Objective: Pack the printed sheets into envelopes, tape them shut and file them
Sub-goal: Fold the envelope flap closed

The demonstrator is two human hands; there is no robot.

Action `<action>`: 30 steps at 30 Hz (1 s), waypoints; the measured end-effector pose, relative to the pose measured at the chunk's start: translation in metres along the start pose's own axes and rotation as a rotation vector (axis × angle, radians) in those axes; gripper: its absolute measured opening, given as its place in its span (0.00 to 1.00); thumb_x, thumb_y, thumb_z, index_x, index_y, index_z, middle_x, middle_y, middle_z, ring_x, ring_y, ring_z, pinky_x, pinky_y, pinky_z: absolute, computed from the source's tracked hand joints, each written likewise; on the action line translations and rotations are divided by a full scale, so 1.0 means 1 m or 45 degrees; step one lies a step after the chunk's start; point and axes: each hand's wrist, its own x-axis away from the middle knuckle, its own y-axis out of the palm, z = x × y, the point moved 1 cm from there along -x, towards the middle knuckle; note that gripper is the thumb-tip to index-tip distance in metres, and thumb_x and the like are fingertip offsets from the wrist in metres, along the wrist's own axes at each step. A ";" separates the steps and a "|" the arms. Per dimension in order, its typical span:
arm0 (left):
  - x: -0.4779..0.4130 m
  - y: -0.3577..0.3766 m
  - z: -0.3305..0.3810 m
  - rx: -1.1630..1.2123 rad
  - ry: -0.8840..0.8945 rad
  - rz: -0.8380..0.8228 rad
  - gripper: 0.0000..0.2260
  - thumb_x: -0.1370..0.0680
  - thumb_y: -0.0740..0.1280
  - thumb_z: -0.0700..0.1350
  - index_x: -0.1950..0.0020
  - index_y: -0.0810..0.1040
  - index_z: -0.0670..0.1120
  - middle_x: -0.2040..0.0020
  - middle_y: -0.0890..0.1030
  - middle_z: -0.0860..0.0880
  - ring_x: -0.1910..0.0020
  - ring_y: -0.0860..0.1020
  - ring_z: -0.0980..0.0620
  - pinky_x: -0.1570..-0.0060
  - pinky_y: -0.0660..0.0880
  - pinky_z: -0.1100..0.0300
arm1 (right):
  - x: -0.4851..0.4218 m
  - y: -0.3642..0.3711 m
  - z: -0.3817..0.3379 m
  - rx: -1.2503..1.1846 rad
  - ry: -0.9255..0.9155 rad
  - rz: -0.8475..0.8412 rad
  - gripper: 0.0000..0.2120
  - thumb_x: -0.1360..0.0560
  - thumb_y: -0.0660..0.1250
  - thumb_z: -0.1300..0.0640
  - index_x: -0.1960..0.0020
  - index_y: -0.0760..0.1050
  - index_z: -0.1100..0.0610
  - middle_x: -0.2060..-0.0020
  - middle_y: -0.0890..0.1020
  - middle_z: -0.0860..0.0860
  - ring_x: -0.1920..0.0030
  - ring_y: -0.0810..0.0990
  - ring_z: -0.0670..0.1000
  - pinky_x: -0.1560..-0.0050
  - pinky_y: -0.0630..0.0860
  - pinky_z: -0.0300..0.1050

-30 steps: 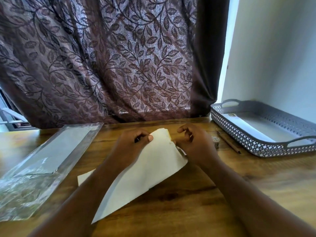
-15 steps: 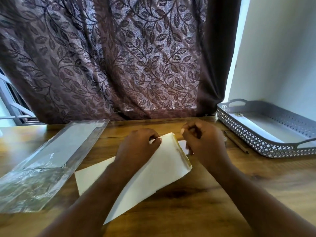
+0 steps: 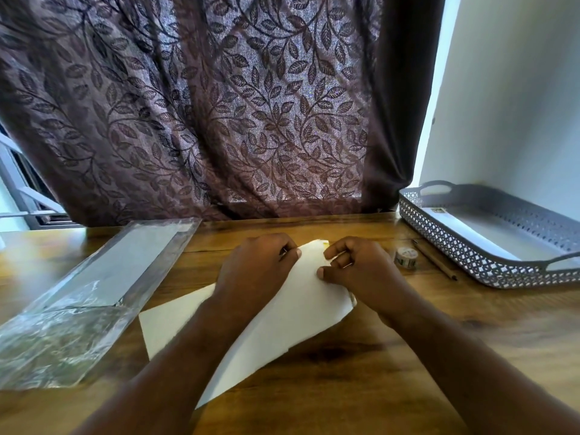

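Head view: envelope (image 3: 282, 312) mouth, frame centre, is pinched by left hand (image 3: 255, 265) and right hand (image 3: 357, 266); flap could tear if pulled unevenly.

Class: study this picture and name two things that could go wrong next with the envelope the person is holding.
1. The left hand and right hand pinch the white envelope at its far end; it could crease or tear there.
2. The tape roll sits close beside the right hand, near a pencil; a careless reach might knock it away.
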 end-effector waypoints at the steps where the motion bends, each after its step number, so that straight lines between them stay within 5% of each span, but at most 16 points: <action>1: 0.001 0.001 0.001 -0.017 0.004 0.000 0.08 0.19 0.63 0.54 0.48 0.80 0.54 0.53 0.82 0.56 0.55 0.78 0.55 0.58 0.75 0.57 | -0.001 -0.001 0.000 -0.027 0.022 -0.001 0.11 0.31 0.81 0.56 0.53 0.80 0.53 0.60 0.83 0.51 0.56 0.82 0.52 0.55 0.78 0.49; 9: 0.000 0.002 0.000 -0.018 0.031 -0.039 0.08 0.18 0.62 0.54 0.50 0.80 0.54 0.56 0.81 0.56 0.58 0.77 0.56 0.59 0.76 0.58 | -0.001 -0.014 0.000 -0.521 0.368 -0.524 0.13 0.27 0.75 0.60 0.45 0.84 0.64 0.47 0.87 0.58 0.43 0.84 0.60 0.37 0.79 0.60; 15: 0.000 0.000 0.002 0.045 0.155 -0.002 0.07 0.18 0.63 0.53 0.49 0.80 0.54 0.57 0.81 0.55 0.59 0.77 0.57 0.60 0.77 0.55 | 0.001 -0.013 0.000 -0.768 0.378 -0.833 0.20 0.24 0.69 0.55 0.34 0.78 0.61 0.39 0.83 0.60 0.37 0.82 0.61 0.36 0.77 0.60; 19: 0.002 -0.001 0.003 -0.050 0.259 0.069 0.14 0.18 0.57 0.59 0.47 0.79 0.55 0.56 0.82 0.55 0.58 0.78 0.56 0.58 0.79 0.51 | -0.001 -0.011 0.002 -0.780 0.397 -0.844 0.20 0.24 0.69 0.55 0.33 0.78 0.61 0.37 0.82 0.61 0.36 0.81 0.62 0.32 0.74 0.62; 22: 0.006 -0.004 0.007 -0.252 0.465 0.196 0.23 0.19 0.51 0.64 0.38 0.78 0.54 0.43 0.83 0.54 0.45 0.79 0.51 0.46 0.77 0.51 | -0.005 -0.013 0.004 -0.924 0.392 -0.770 0.21 0.24 0.69 0.54 0.34 0.79 0.63 0.36 0.81 0.63 0.38 0.81 0.61 0.32 0.74 0.60; 28: 0.009 0.002 0.002 -0.393 0.627 0.079 0.44 0.30 0.56 0.78 0.23 0.65 0.52 0.26 0.71 0.52 0.28 0.69 0.49 0.25 0.60 0.43 | -0.008 -0.021 0.004 -1.064 0.326 -0.664 0.17 0.24 0.67 0.51 0.43 0.85 0.60 0.41 0.83 0.63 0.46 0.85 0.60 0.44 0.82 0.58; 30: 0.009 0.001 -0.002 -0.429 0.640 0.053 0.51 0.35 0.58 0.81 0.20 0.57 0.53 0.23 0.66 0.51 0.24 0.65 0.48 0.24 0.56 0.40 | -0.008 -0.022 0.003 -1.106 0.287 -0.630 0.18 0.25 0.67 0.51 0.39 0.83 0.58 0.40 0.83 0.62 0.44 0.84 0.59 0.41 0.80 0.59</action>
